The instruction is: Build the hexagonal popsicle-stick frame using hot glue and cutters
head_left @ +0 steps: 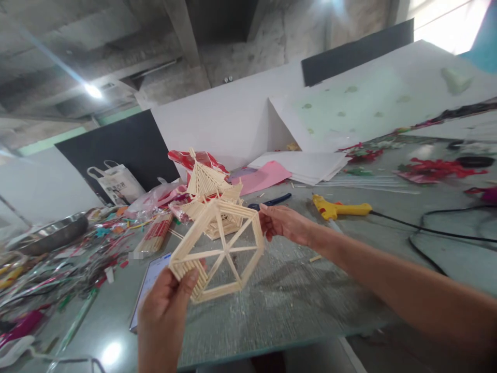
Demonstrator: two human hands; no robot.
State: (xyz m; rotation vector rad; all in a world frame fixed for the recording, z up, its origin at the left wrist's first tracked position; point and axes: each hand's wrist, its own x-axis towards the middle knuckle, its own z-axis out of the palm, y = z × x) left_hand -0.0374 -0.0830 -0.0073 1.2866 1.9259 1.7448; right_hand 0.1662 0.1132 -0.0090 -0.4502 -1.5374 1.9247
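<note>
Metal basin (50,233): at far left of bench (295,305), beside loose craft scraps.
Phone (148,284): lying screen up, slanted, beyond the near edge.
Stick bundle (155,233): flat on bench, behind phone.
Left hand (166,303): grip pinching the slatted wedge at the lower-left corner, thumb on top; firmer hold of the two, by judgement.
Pagoda-shaped stick model (205,181): upright on bench, behind and partly hidden.
Hexagonal stick frame (225,253): held above bench between both hands, right and up from left grip; spoked face toward viewer, longer span rising from lower left to upper right.
Right hand (285,223): at upper-right rim, fingers curled, nearer that side; cannot tell whether pinching or only touching.
Glue gun (341,208): lying right of right hand, nozzle pointing left, apart from frame.
</note>
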